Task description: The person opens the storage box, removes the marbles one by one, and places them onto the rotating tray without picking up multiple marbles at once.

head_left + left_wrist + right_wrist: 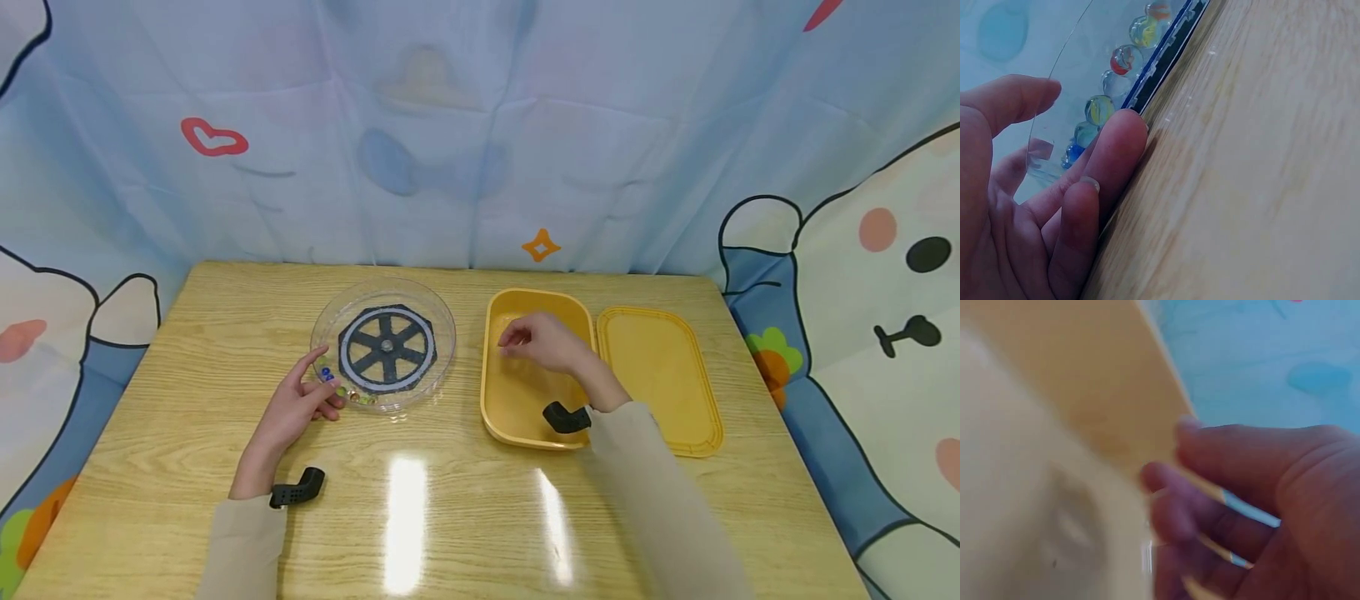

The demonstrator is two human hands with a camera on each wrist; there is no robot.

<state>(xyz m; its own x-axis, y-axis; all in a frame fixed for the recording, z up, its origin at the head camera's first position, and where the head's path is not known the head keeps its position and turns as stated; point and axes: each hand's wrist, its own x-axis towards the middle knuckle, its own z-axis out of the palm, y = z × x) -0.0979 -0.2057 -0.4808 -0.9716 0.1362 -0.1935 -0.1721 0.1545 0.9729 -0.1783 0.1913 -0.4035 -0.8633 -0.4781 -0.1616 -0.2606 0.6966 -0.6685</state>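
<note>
A clear round plastic dish point(445, 337) stands on the left half of the table, with a dark spoked wheel shape point(387, 346) at its middle. Several glass marbles point(1099, 110) lie in a row along its near-left wall. My left hand point(302, 402) grips the dish there, thumb and fingers on either side of the wall. Over the inside of a yellow plastic box point(517, 412) is my right hand point(550, 342), its fingers loosely bent. In the right wrist view thumb and fingertips are apart, and I see nothing held between them. That view is blurred.
A flat yellow lid point(663, 379) lies on the wooden table point(330, 550) just right of the box. Behind and at both sides hangs a blue printed cloth point(450, 150). Each wrist bears a small black camera point(298, 488).
</note>
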